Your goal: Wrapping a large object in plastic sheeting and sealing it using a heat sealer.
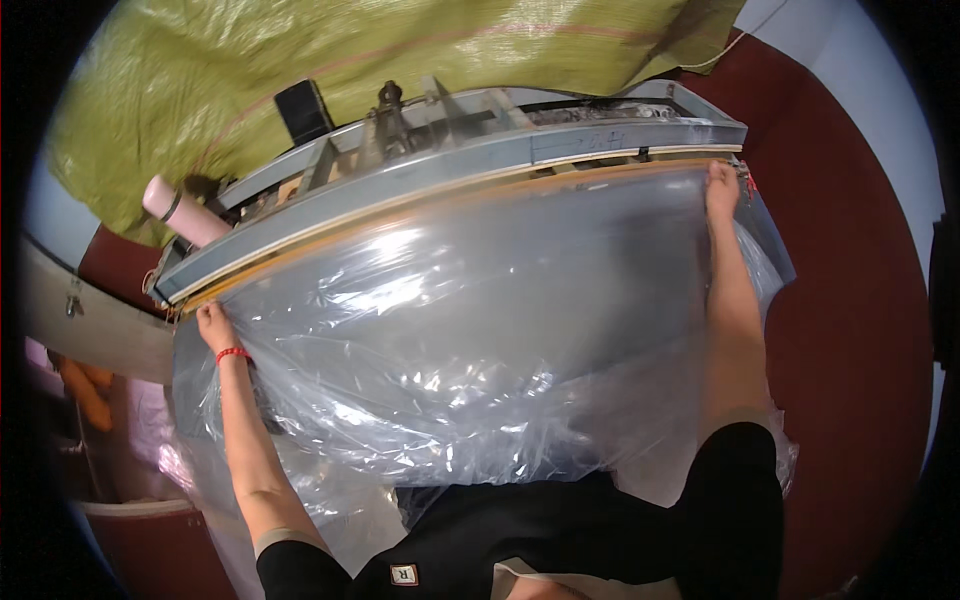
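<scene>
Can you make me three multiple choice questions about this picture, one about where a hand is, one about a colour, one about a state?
1. Where is the right hand?
A. on the far right corner of the clear plastic bag, by the sealing bar
B. on the pink bottle
C. in a pocket

2. What colour is the left wrist's band?
A. blue
B. red
C. white

3. How does the bag lie?
A. rolled up
B. folded small
C. spread wide between both hands

Answers: A, fingers press the bag's edge there; B, a red band shows; C, the left hand holds the other corner.
</scene>
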Demonstrator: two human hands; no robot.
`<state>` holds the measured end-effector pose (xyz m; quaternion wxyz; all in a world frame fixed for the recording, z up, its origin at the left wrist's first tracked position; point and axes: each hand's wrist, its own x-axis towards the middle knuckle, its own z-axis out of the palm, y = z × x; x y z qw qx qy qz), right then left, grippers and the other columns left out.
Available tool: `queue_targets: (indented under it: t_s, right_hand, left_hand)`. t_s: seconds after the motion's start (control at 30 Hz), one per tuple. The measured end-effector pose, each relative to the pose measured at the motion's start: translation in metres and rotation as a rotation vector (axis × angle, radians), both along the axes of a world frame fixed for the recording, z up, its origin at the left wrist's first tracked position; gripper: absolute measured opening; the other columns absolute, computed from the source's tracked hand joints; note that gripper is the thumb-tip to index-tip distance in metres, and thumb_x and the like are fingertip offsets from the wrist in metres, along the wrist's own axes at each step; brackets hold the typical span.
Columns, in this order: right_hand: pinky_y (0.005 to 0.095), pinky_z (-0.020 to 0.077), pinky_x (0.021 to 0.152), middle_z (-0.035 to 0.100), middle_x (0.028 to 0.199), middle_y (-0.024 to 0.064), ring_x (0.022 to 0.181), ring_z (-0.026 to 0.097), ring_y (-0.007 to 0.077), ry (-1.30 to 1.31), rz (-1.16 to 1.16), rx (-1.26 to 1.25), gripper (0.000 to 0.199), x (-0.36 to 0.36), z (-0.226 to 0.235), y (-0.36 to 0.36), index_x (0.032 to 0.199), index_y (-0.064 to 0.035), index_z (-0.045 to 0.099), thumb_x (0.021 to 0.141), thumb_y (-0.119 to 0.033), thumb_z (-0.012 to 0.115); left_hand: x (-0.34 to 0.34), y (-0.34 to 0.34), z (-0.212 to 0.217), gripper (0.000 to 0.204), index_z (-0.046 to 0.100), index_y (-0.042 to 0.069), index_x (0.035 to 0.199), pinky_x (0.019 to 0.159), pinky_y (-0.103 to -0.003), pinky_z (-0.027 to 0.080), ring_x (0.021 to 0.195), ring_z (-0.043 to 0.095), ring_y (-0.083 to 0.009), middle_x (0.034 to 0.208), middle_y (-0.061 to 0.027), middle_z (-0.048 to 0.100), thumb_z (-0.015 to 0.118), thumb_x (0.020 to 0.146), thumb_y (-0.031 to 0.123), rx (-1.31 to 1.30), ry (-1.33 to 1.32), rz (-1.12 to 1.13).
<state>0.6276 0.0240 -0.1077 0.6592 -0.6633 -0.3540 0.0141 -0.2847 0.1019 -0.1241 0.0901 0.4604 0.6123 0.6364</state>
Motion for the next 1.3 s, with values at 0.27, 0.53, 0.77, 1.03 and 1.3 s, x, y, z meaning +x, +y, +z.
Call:
queue_targets:
  t_s: [0.27, 0.53, 0.77, 1.03, 1.3]
  right_hand:
    - [0.0223, 0.0386, 0.05, 0.051, 0.061, 0.0011, 0.054, 0.046, 0.008, -0.046, -0.137, 0.069, 0.017, 0.008, -0.004, 0.016, 0.076, -0.0045, 0.049, 0.077, -0.018, 0.059]
    - [0.0228, 0.0363, 0.04, 0.052, 0.065, 0.0056, 0.046, 0.048, 0.0109, 0.261, -0.068, 0.012, 0.01, -0.026, 0.054, -0.003, 0.084, -0.0042, 0.045, 0.079, -0.011, 0.049]
    - [0.0217, 0.0419, 0.059, 0.059, 0.074, 0.007, 0.063, 0.055, 0.0116, 0.032, 0.085, -0.112, 0.026, -0.023, 0.059, -0.039, 0.08, 0.0006, 0.059, 0.078, -0.025, 0.059]
    - [0.0291, 0.0435, 0.075, 0.064, 0.084, 0.011, 0.079, 0.059, 0.019, -0.277, -0.464, -0.166, 0.02, -0.029, 0.09, -0.139, 0.084, -0.003, 0.065, 0.076, -0.019, 0.055]
    - [0.0269, 0.0393, 0.083, 0.055, 0.102, 0.0069, 0.094, 0.051, 0.0139, -0.53, 0.481, -0.023, 0.021, -0.318, 0.173, -0.084, 0.1, -0.0049, 0.056, 0.082, -0.013, 0.053]
  left_hand:
    - [-0.003, 0.029, -0.005, 0.015, 0.048, 0.007, 0.069, 0.05, -0.017, 0.032, 0.056, 0.039, -0.0036, 0.064, 0.0042, 0.046, 0.055, 0.081, 0.012, 0.032, -0.139, -0.167]
    - [-0.026, 0.017, 0.007, 0.006, 0.05, 0.005, 0.079, 0.053, -0.02, 0.039, 0.062, 0.047, -0.0075, 0.07, 0.0007, 0.05, 0.053, 0.078, 0.01, -0.05, -0.119, -0.071]
    - [0.034, -0.019, 0.047, 0.004, 0.052, 0.006, 0.082, 0.054, -0.017, 0.037, 0.063, 0.046, -0.0051, 0.072, 0.0022, 0.05, 0.05, 0.079, 0.006, -0.167, -0.318, -0.233]
    - [0.108, -0.154, 0.123, 0.005, 0.053, 0.006, 0.08, 0.068, -0.02, 0.039, 0.074, 0.049, -0.0081, 0.078, 0.0009, 0.052, 0.051, 0.078, 0.002, -0.153, -0.023, -0.543]
    - [0.125, -0.229, 0.162, 0.006, 0.052, 0.003, 0.08, 0.075, -0.023, 0.039, 0.081, 0.05, -0.0107, 0.085, -0.003, 0.053, 0.052, 0.077, -0.002, -0.057, -0.069, -0.719]
